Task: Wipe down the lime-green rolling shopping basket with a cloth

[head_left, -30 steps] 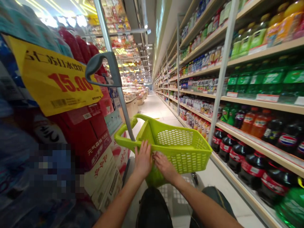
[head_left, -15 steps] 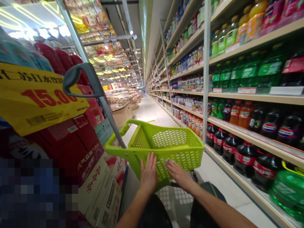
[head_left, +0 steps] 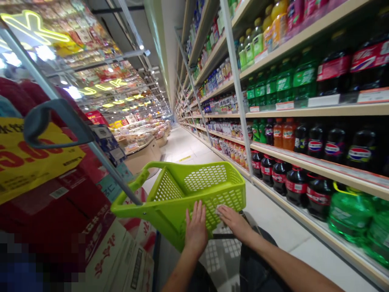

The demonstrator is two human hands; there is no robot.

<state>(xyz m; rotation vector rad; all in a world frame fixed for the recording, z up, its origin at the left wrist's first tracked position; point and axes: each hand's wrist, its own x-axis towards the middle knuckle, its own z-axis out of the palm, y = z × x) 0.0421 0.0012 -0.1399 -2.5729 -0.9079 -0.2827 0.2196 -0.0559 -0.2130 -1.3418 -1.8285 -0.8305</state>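
Note:
A lime-green shopping basket cart (head_left: 167, 217) with perforated walls and a grey pole handle (head_left: 74, 123) stands before me; its visible inside holds nothing. My left hand (head_left: 196, 227) lies flat against the near wall, fingers spread and pointing up. Beside it to the right, my right hand (head_left: 235, 222) presses a small crumpled whitish wipe (head_left: 218, 209) against the same wall, close to the far right corner. The wipe shows only at the fingertips; the rest is covered by the hand.
Shelves (head_left: 316, 110) of bottled drinks line the right side, with cola bottles (head_left: 296, 186) and large green bottles (head_left: 351, 207) low down. Stacked cartons (head_left: 94, 198) and a yellow price sign (head_left: 39, 162) crowd the left. A tiled aisle (head_left: 182, 142) runs ahead between them.
My view has turned right, so the cart, pole and sign sit further left. My left hand stays flat on the wall, and my right hand still presses the wipe near the right corner.

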